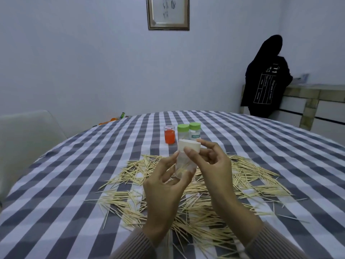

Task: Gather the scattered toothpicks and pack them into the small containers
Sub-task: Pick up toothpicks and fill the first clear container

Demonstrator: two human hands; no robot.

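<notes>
A wide heap of pale wooden toothpicks (pixel 248 176) lies scattered on the checked tablecloth (pixel 74 165). Above the heap, my left hand (pixel 164 186) grips the clear body of a small container (pixel 183 163) with some toothpicks inside. My right hand (pixel 212 163) pinches its white lid (pixel 189 145) with thumb and fingers. Behind them stand an open container with orange contents (pixel 169 134) and two green-lidded containers (pixel 183 131), (pixel 194 130).
A pale chair (pixel 28 131) stands at the table's left. A person in black (pixel 267 77) stands with their back turned at a tiled counter (pixel 313 101) in the far right corner. A framed picture (pixel 168 13) hangs on the wall.
</notes>
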